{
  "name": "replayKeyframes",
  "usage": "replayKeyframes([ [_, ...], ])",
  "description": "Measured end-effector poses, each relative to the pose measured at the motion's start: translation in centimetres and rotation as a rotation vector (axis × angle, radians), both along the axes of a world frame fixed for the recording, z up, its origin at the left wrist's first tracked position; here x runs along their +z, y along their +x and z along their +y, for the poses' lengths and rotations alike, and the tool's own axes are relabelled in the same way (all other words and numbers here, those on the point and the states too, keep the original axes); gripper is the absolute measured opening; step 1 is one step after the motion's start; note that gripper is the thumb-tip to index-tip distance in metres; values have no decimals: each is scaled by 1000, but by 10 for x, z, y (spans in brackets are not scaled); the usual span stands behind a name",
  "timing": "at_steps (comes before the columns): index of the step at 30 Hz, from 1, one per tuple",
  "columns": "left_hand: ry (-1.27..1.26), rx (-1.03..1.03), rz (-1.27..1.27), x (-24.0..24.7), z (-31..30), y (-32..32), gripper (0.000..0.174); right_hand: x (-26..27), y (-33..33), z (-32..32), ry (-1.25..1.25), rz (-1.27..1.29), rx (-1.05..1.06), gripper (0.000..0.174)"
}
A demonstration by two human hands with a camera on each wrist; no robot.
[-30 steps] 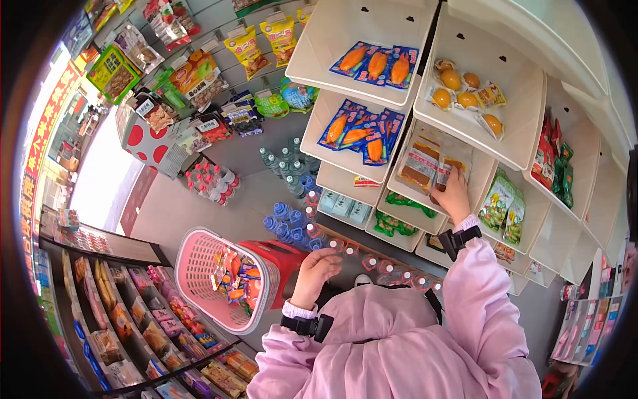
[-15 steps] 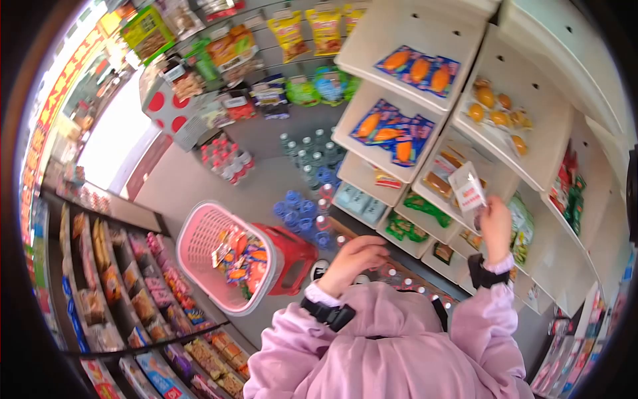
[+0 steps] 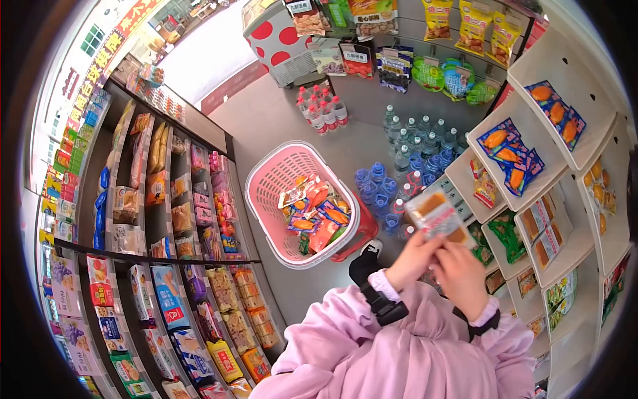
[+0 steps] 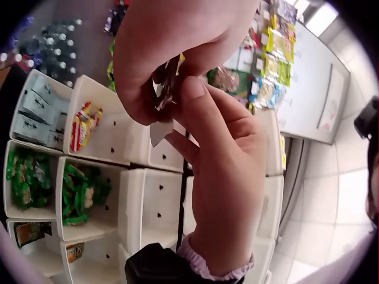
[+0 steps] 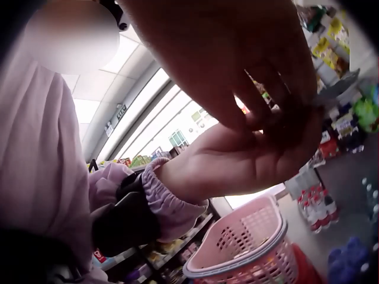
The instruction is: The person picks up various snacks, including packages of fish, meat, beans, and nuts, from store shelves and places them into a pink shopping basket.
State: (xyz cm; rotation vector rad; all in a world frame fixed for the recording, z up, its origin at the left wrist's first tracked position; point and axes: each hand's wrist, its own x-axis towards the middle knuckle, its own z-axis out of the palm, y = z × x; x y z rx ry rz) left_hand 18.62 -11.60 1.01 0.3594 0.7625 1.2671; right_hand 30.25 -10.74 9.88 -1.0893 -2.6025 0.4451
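Stock crowds in around my hands: blue-topped bottles [image 3: 377, 189] stand just beyond them, taller clear ones [image 3: 415, 133] farther out, and a snack rack [image 3: 252, 261] rises well to their left. Between rack and hands, a basket [image 3: 263, 199] heaped with blue-and-orange packs [image 3: 332, 211] sits against a red stand [image 3: 364, 238]. To the right of my hands climb tiers of bins [image 3: 577, 83], one with green packs [image 3: 508, 234], another with two flat brown packs [image 3: 546, 229]. The raised packet partly hides the nearest bottles and bins.

Pink plastic, pierced like lattice, forms the basket; the bins are smooth, off-white and slant-sided. Gathered lilac cuffs [image 3: 384, 284] ring my wrists.

Front and center, my left hand [image 3: 412, 262] and right hand [image 3: 465, 280] meet, fingers bent in, pinching the near edge of a packet [image 3: 435, 216]: flat, rectangular, slightly blurred, glossy, brown at both ends, with a whitish printed band across its middle.
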Motion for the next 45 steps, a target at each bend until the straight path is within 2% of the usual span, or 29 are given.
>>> replayKeyframes([
  [1,-41,89,-59,-1,-5,-17,25,-15,-11,5,-40,50,80,23],
  [2,-6,115,-111,-22,-10,-37,24,-31,-23,10,-79,99,158,25],
  [6,-93,219,-234,-39,-42,-111,34,-83,-74,38,-119,251,41,38],
  [7,-123,233,-233,-40,-49,-129,35,-93,-86,43,-309,228,8,41],
  [10,-192,285,-205,-52,-68,-172,36,-133,-125,56,-1353,284,-19,29],
  [12,-289,335,-186,-55,-75,-193,35,-137,-154,50,-1546,340,-90,24],
  [14,-355,358,-251,-62,-83,-212,32,-151,-183,45,-1564,366,-123,21],
  [18,-462,425,-211,-94,-93,-243,28,-186,-233,44,-1574,333,-163,18],
  [20,-489,393,-169,-124,-96,-261,26,-185,-246,48,-1456,257,-122,26],
  [23,-585,363,-14,-150,-79,-282,28,-196,-242,48,-1151,214,-37,40],
  [24,-595,319,37,-162,-71,-286,30,-181,-235,53,-1041,203,3,38],
  [25,-505,203,62,-162,-60,-291,35,-173,-227,56,-1075,191,-4,36],
  [26,-514,227,51,-171,-53,-291,38,-204,-216,48,-830,255,60,33],
  [27,-540,277,10,-183,-46,-291,37,-186,-203,55,-986,249,47,33],
  [28,-542,194,-16,-185,-38,-293,38,-171,-187,60,-1049,278,27,31],
  [29,-519,207,-29,-204,-37,-296,37,-169,-171,61,-1073,337,-26,29],
  [30,-539,273,-16,-177,-23,-282,34,-167,-156,59,-1100,401,-62,27],
  [31,-550,250,-12,-164,-16,-273,32,-148,-138,64,-1096,424,-90,26],
  [32,-561,239,-3,-158,-13,-269,29,-164,-120,60,-954,464,-98,25],
  [33,-571,202,7,-161,-13,-267,25,-144,-101,62,-959,502,-152,25],
  [36,-543,103,108,-188,-33,-275,16,-95,-36,68,-858,642,-310,22],
  [38,-443,20,261,-213,-50,-286,12,-61,9,66,-850,868,-496,20],
  [40,-530,159,213,-186,-53,-273,9,-49,56,57,-618,967,-797,18],
  [42,-548,259,223,-151,-54,-257,11,-56,106,58,-312,1019,-885,19],
  [43,-533,304,298,-134,-54,-247,19,-61,129,59,-190,853,-950,21],
  [44,-471,292,265,-121,-53,-240,22,-64,148,61,-69,683,-1005,23],
  [45,-409,281,231,-109,-52,-234,25,-64,162,62,1,528,-968,25],
])
